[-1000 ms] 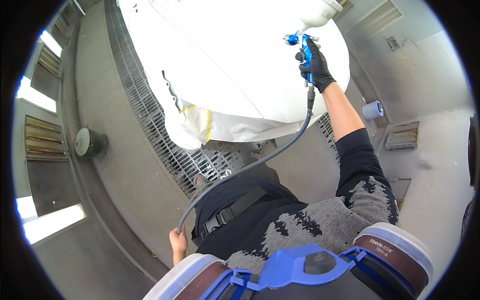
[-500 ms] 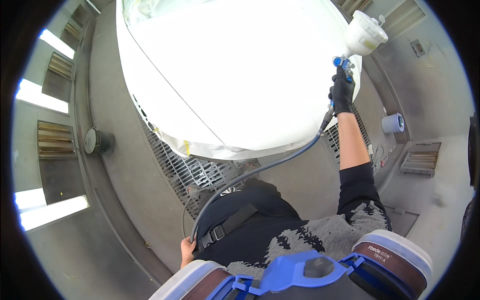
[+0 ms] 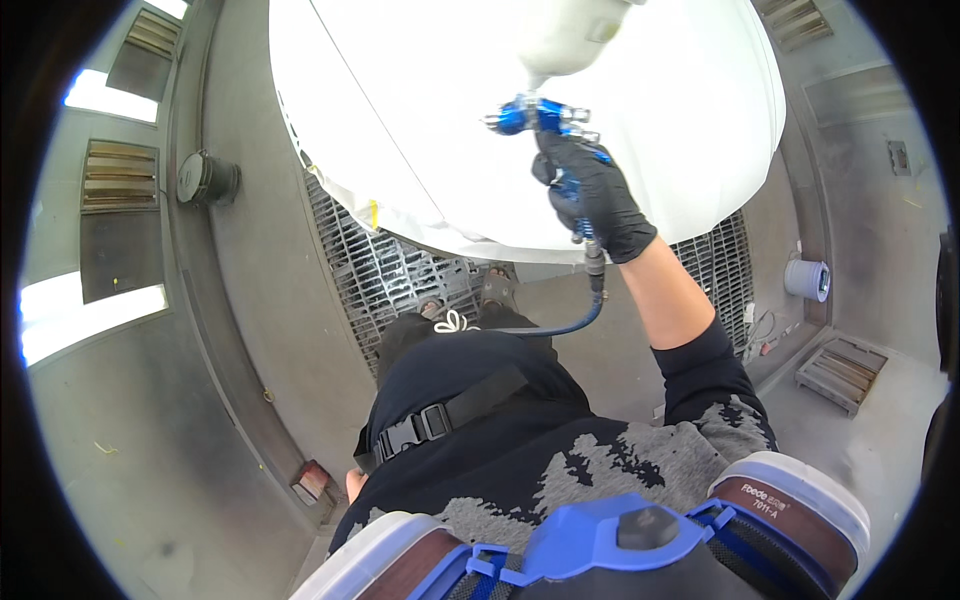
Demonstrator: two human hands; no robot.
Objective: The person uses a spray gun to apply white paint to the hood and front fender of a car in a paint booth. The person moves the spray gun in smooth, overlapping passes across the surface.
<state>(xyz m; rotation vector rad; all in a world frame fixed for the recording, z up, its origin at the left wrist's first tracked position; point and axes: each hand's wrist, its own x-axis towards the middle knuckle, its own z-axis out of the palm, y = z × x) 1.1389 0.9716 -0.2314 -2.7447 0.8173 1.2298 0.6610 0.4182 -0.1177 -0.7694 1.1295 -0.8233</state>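
Note:
A white vehicle panel [image 3: 420, 110], with masking paper and yellow tape at its lower edge, fills the upper middle. In front of it, my right hand [image 3: 590, 200], in a black glove, is closed on the blue spray gun [image 3: 512, 117], whose white cup [image 3: 565, 30] is at the top of the picture. A dark hose [image 3: 570, 326] runs from the gun's foot behind my body. My left hand [image 3: 356, 482] barely shows beside my waist at lower left; its fingers are hidden. Part of a blue respirator [image 3: 610, 540] crosses the bottom edge.
A floor grate [image 3: 365, 290] lies under the panel. A metal canister [image 3: 205, 180] stands at left, a small red object [image 3: 312, 478] at lower left, and a pale pail [image 3: 805, 280] at right. Vented booth walls [image 3: 870, 180] with light panels surround the space.
The gun in my right hand has swept left from the panel's right edge to nearer its middle. My view has shifted, and my left hand is now mostly hidden.

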